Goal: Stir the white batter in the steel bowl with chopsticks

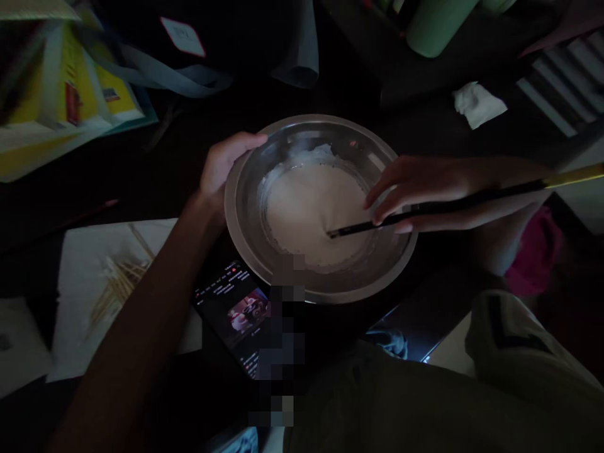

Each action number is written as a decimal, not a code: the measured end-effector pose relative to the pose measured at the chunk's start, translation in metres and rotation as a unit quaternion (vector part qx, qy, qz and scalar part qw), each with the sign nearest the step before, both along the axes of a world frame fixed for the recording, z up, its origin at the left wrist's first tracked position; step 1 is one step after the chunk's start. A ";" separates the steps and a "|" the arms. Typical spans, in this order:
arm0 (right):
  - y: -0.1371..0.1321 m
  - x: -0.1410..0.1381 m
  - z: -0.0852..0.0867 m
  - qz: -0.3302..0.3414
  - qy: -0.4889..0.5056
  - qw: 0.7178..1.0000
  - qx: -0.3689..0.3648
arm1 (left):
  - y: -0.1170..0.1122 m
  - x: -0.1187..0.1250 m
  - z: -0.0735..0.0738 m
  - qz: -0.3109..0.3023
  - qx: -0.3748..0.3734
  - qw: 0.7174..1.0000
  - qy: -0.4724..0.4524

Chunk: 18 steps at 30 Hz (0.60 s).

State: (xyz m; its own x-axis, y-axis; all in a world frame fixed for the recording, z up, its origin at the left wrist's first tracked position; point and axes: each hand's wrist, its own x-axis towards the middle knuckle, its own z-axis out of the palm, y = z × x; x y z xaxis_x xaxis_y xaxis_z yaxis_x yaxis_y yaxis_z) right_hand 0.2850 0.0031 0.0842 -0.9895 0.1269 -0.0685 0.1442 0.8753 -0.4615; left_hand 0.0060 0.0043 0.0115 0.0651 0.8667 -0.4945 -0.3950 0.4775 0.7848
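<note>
Head view: my left hand grips the bowl at its rim, my right hand holds a dark stick, tip in the bowl's pale mixture. Swirling too hard — that could slop it onto the phone beside the bowl.

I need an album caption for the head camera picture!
Left hand holds the metal bowl, right hand a dark stick in pale liquid.

Bare fingers, bare forearms — loose dark olive clothing, black angular marking toward right.
</note>
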 end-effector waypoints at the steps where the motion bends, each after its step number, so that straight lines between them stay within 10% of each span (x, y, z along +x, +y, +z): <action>1: -0.001 -0.005 -0.004 0.020 0.012 1.000 -0.014 | 0.000 0.000 -0.001 0.008 -0.001 1.000 -0.006; 8: -0.002 0.002 -0.006 -0.160 -0.002 0.984 0.083 | 0.000 -0.001 -0.001 0.011 -0.013 0.999 -0.029; 15: 0.000 -0.003 -0.002 -0.009 -0.012 1.000 -0.024 | 0.001 -0.001 -0.001 -0.021 0.008 0.999 -0.030; 18: -0.004 -0.014 -0.011 -0.054 0.012 0.998 0.014 | 0.000 -0.001 -0.002 -0.020 0.022 0.999 -0.041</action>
